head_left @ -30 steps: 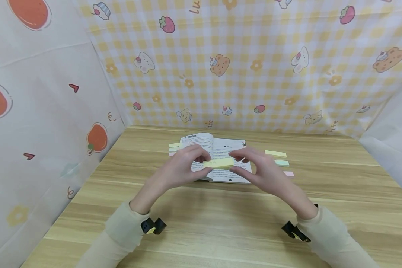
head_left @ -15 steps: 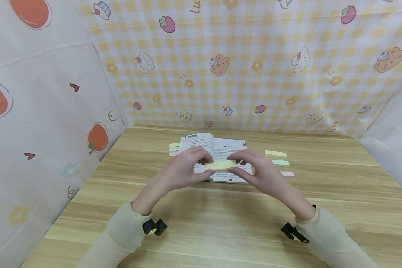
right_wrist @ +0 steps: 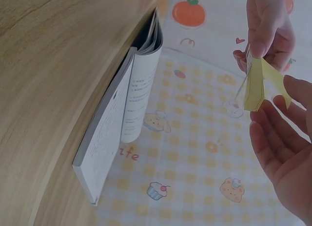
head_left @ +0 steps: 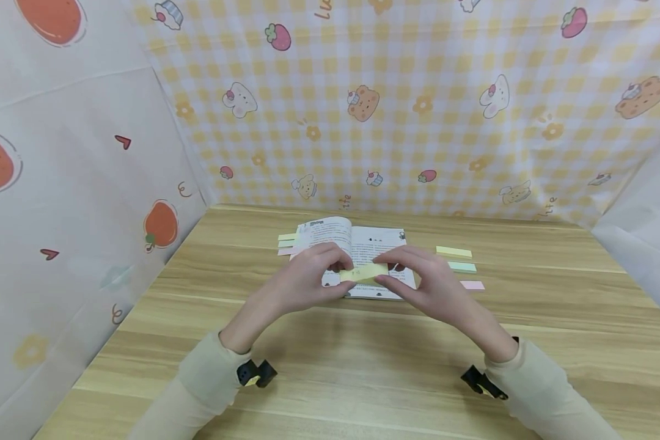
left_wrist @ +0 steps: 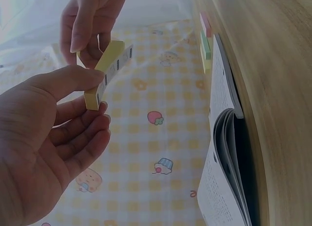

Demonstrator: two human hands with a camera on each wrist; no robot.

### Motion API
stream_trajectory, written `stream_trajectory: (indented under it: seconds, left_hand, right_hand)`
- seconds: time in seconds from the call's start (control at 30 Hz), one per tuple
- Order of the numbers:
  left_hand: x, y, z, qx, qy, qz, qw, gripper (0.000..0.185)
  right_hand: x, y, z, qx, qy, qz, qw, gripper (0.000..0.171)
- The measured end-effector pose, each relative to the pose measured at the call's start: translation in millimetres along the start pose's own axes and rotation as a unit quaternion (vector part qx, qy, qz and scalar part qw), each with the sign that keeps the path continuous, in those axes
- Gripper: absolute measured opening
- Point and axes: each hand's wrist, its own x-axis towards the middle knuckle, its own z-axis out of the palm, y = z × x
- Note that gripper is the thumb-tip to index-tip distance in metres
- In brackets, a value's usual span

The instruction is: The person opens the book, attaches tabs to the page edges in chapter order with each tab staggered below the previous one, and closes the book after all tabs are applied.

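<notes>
Pad: I am seeing a yellow sticky-note pad being held in the air between both hands, just above the near edge of the open book and clear of the tabletop.
Left hand: my left hand is pinching the pad's left end, thumb on top and fingers curled underneath; the left wrist view is showing the thumb pressing on the pad's end.
Right hand: my right hand is closing thumb and forefinger on the pad's right end; in the right wrist view one sheet is splaying away from the block, with the remaining fingers lying loosely spread below it.
Step in hand: I am judging that a single note is being peeled off the top of the pad, with the left hand acting as the anchor.
Next move: as I read it, the right hand is needing a steady pull along the pad's length so that only one sheet comes away, while the left keeps its pinch firm.
Book: it is lying open near the middle of the far edge of the tabletop, pages fanning up at the spine.
Spare pads: yellow, green and pink pads are lying toward the right of the book; more coloured strips are sticking out at its left edge.
</notes>
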Motion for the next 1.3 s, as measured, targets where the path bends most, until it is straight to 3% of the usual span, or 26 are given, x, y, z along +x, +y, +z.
stream_trajectory:
  seconds: [0.47,0.8,1.1,1.3]
  left_hand:
    - [3.6,0.6,2.1,0.018,-0.007,-0.015,0.9997,0.020]
    - [7.8,1.1,2.1,0.033,-0.008,-0.024,0.9991,0.019]
    - [7.4,-0.1,2.8,0.045,0.000,-0.027,0.9986,0.022]
    - [7.1,-0.6,4.1,0.045,0.005,-0.036,0.9983,0.023]
  right_hand:
    - [2.7,3.8,-0.5,-0.001,0.014,-0.030,0.999,0.019]
    - [2.5,9.2,-4.1,0.008,0.015,-0.029,0.999,0.026]
    - [1.9,10.5,-8.3,-0.016,0.038,-0.031,0.999,0.037]
    - [2.0,11.8,-14.1,-0.019,0.050,-0.025,0.998,0.034]
